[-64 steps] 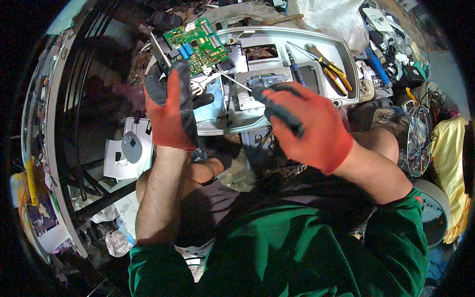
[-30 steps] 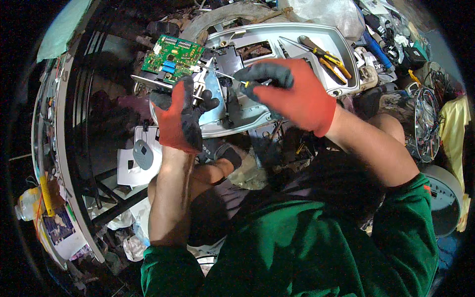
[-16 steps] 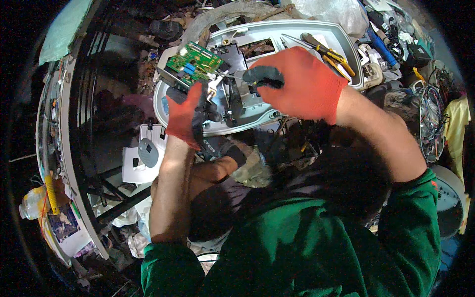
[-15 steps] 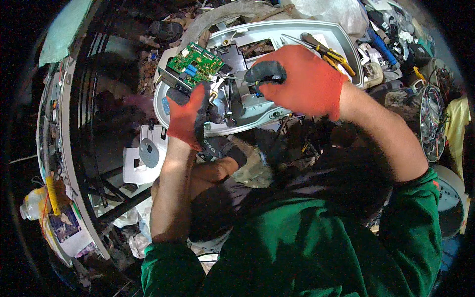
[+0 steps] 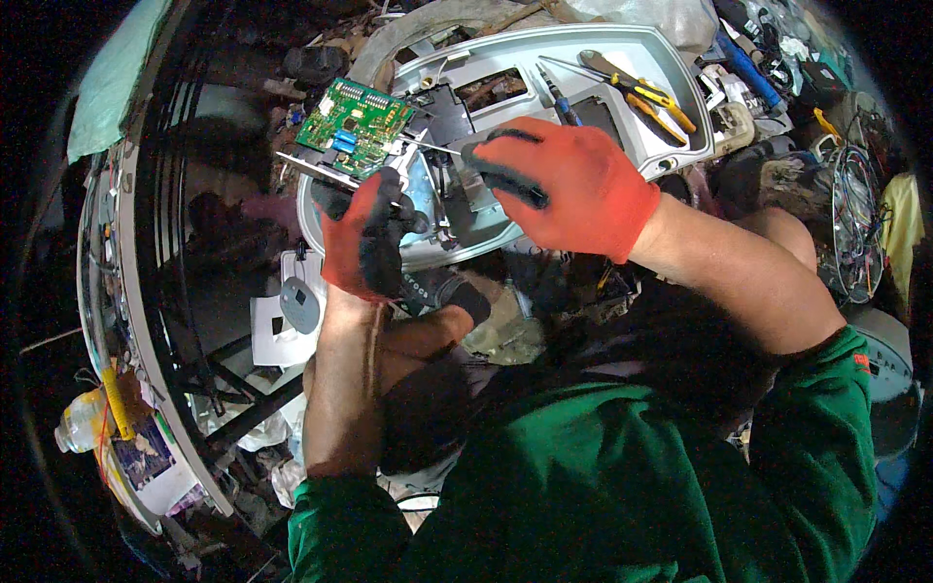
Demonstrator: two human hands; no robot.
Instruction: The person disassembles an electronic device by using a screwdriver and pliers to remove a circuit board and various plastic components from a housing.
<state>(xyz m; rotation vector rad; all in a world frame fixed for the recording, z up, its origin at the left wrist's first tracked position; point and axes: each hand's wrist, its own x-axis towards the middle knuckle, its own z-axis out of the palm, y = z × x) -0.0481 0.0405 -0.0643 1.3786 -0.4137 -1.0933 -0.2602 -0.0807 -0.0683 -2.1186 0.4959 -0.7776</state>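
Observation:
My left hand (image 5: pixel 362 238), in a red and black work glove, grips a green circuit board (image 5: pixel 355 124) by its near edge. A metal plate (image 5: pixel 319 169) lies under the board, which tilts above the left end of a pale grey plastic shell (image 5: pixel 583 37). My right hand (image 5: pixel 569 185), gloved the same way, is closed on a screwdriver (image 5: pixel 432 147); its thin shaft points left to the board's right edge, and the handle is hidden in the glove. Whether the tip touches the board I cannot tell.
Inside the shell lie a blue and black screwdriver (image 5: pixel 560 95), yellow-handled pliers (image 5: pixel 661 102) and dark parts (image 5: pixel 442 112). Mixed scrap (image 5: pixel 768 97) is heaped at the far right. A bundle of wires (image 5: pixel 855 223) sits right. A metal frame (image 5: pixel 146 321) stands left.
Both hands have shifted left, carrying the board and the screwdriver. My right hand has uncovered the blue and black screwdriver in the shell.

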